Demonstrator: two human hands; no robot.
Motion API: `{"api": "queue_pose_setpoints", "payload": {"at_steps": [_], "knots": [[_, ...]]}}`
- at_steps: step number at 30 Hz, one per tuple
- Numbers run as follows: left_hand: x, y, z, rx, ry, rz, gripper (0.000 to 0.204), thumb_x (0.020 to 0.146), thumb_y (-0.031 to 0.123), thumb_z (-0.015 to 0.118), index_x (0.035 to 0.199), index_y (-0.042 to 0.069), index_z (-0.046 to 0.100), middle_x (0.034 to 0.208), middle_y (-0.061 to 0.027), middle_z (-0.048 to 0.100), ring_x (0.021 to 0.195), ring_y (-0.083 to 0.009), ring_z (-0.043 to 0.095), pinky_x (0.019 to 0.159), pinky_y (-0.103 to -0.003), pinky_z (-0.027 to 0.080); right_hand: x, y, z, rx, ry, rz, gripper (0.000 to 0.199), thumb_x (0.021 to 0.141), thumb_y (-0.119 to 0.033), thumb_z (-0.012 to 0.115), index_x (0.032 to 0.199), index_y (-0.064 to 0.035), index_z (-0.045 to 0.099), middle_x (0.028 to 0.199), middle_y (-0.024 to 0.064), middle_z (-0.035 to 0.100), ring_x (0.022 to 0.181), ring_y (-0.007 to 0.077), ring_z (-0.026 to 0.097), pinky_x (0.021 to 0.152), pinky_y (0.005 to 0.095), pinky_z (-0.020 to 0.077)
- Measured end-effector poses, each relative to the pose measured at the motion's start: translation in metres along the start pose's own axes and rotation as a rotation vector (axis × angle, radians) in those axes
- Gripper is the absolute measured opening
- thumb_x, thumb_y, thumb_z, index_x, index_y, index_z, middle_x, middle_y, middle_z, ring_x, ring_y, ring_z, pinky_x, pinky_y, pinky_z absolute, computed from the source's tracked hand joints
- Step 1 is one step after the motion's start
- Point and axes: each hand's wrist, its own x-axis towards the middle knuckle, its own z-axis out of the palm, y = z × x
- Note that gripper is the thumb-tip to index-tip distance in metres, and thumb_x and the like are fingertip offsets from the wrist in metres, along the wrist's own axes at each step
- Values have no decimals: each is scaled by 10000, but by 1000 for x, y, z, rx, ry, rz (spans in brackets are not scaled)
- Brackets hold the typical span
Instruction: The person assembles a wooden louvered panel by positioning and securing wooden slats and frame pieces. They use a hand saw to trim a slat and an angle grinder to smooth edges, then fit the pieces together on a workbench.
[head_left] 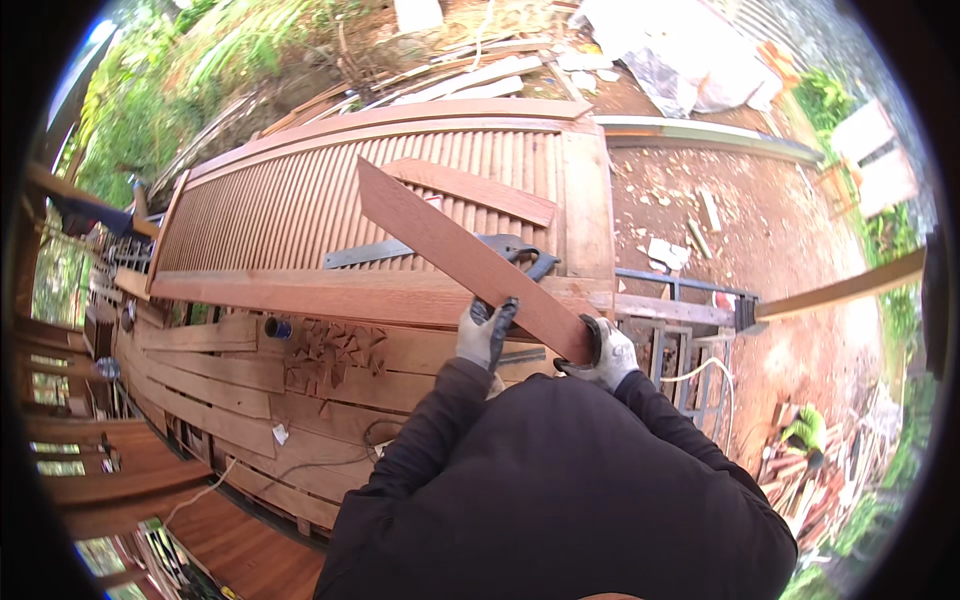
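Observation:
Both my gloved hands hold a long reddish-brown wooden slat (pixel 450 245) that slants up and to the left over a louvered wooden door panel (pixel 290 200) lying flat. My left hand (pixel 485 335) grips the slat's left edge near its lower end. My right hand (pixel 603 355) cups the slat's bottom end. A second, shorter slat (pixel 480 188) lies across the louvers behind it. A hand saw (pixel 375 254) with a dark handle rests on the panel under the held slat.
Planks and small wood offcuts (pixel 335 350) cover the workbench (pixel 210 375) below the panel. Scrap timber (pixel 470 75) is piled beyond it. Bare dirt ground (pixel 770 230) lies to the right, with a person in green (pixel 808 428) crouching by stacked wood.

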Motion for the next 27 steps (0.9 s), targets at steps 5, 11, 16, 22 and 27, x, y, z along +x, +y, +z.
{"api": "queue_pose_setpoints", "payload": {"at_steps": [5, 11, 16, 22, 27], "knots": [[35, 47, 29, 197, -381, -75, 384, 943, 88, 686, 1286, -50, 582, 1135, -40, 673, 995, -89, 614, 901, -247, 500, -15, 1, -31, 117, 143, 75, 948, 634, -488, 867, 1356, 4, 498, 1133, 226, 675, 1033, 343, 685, 919, 417, 543], [72, 8, 58, 1364, -412, 475, 526, 950, 306, 625, 1359, -15, 548, 1282, -184, 637, 1207, -284, 603, 1046, -388, 450, -71, 54, -30, 247, 684, 450, 938, 676, -304, 924, 1363, 111, 438, 1240, 248, 596, 1163, 257, 592, 1024, 369, 470], [56, -76, 67, 1794, -612, 353, 765, 934, 481, 572, 1477, -25, 392, 1531, -251, 373, 1459, -396, 292, 1196, -530, 203, -130, 107, -15, 128, 855, 714, 925, 675, -282, 929, 1363, 118, 457, 1269, 264, 594, 1202, 313, 592, 1047, 396, 457], [58, -118, 120, 1666, -1009, 478, 726, 945, 491, 532, 1480, 14, 420, 1558, -191, 376, 1487, -338, 271, 1224, -548, 93, -150, 143, -15, 211, 761, 766, 922, 656, -302, 936, 1342, 121, 488, 1253, 270, 610, 1216, 341, 589, 1054, 412, 451], [83, -125, 201, 1112, -1284, 157, 418, 942, 353, 579, 1307, 160, 646, 1223, -177, 678, 1148, -390, 613, 1024, -451, 457, -99, 147, -53, 308, 726, 665, 890, 646, -244, 939, 1323, 125, 494, 1220, 247, 623, 1136, 281, 626, 1005, 377, 484]]}}
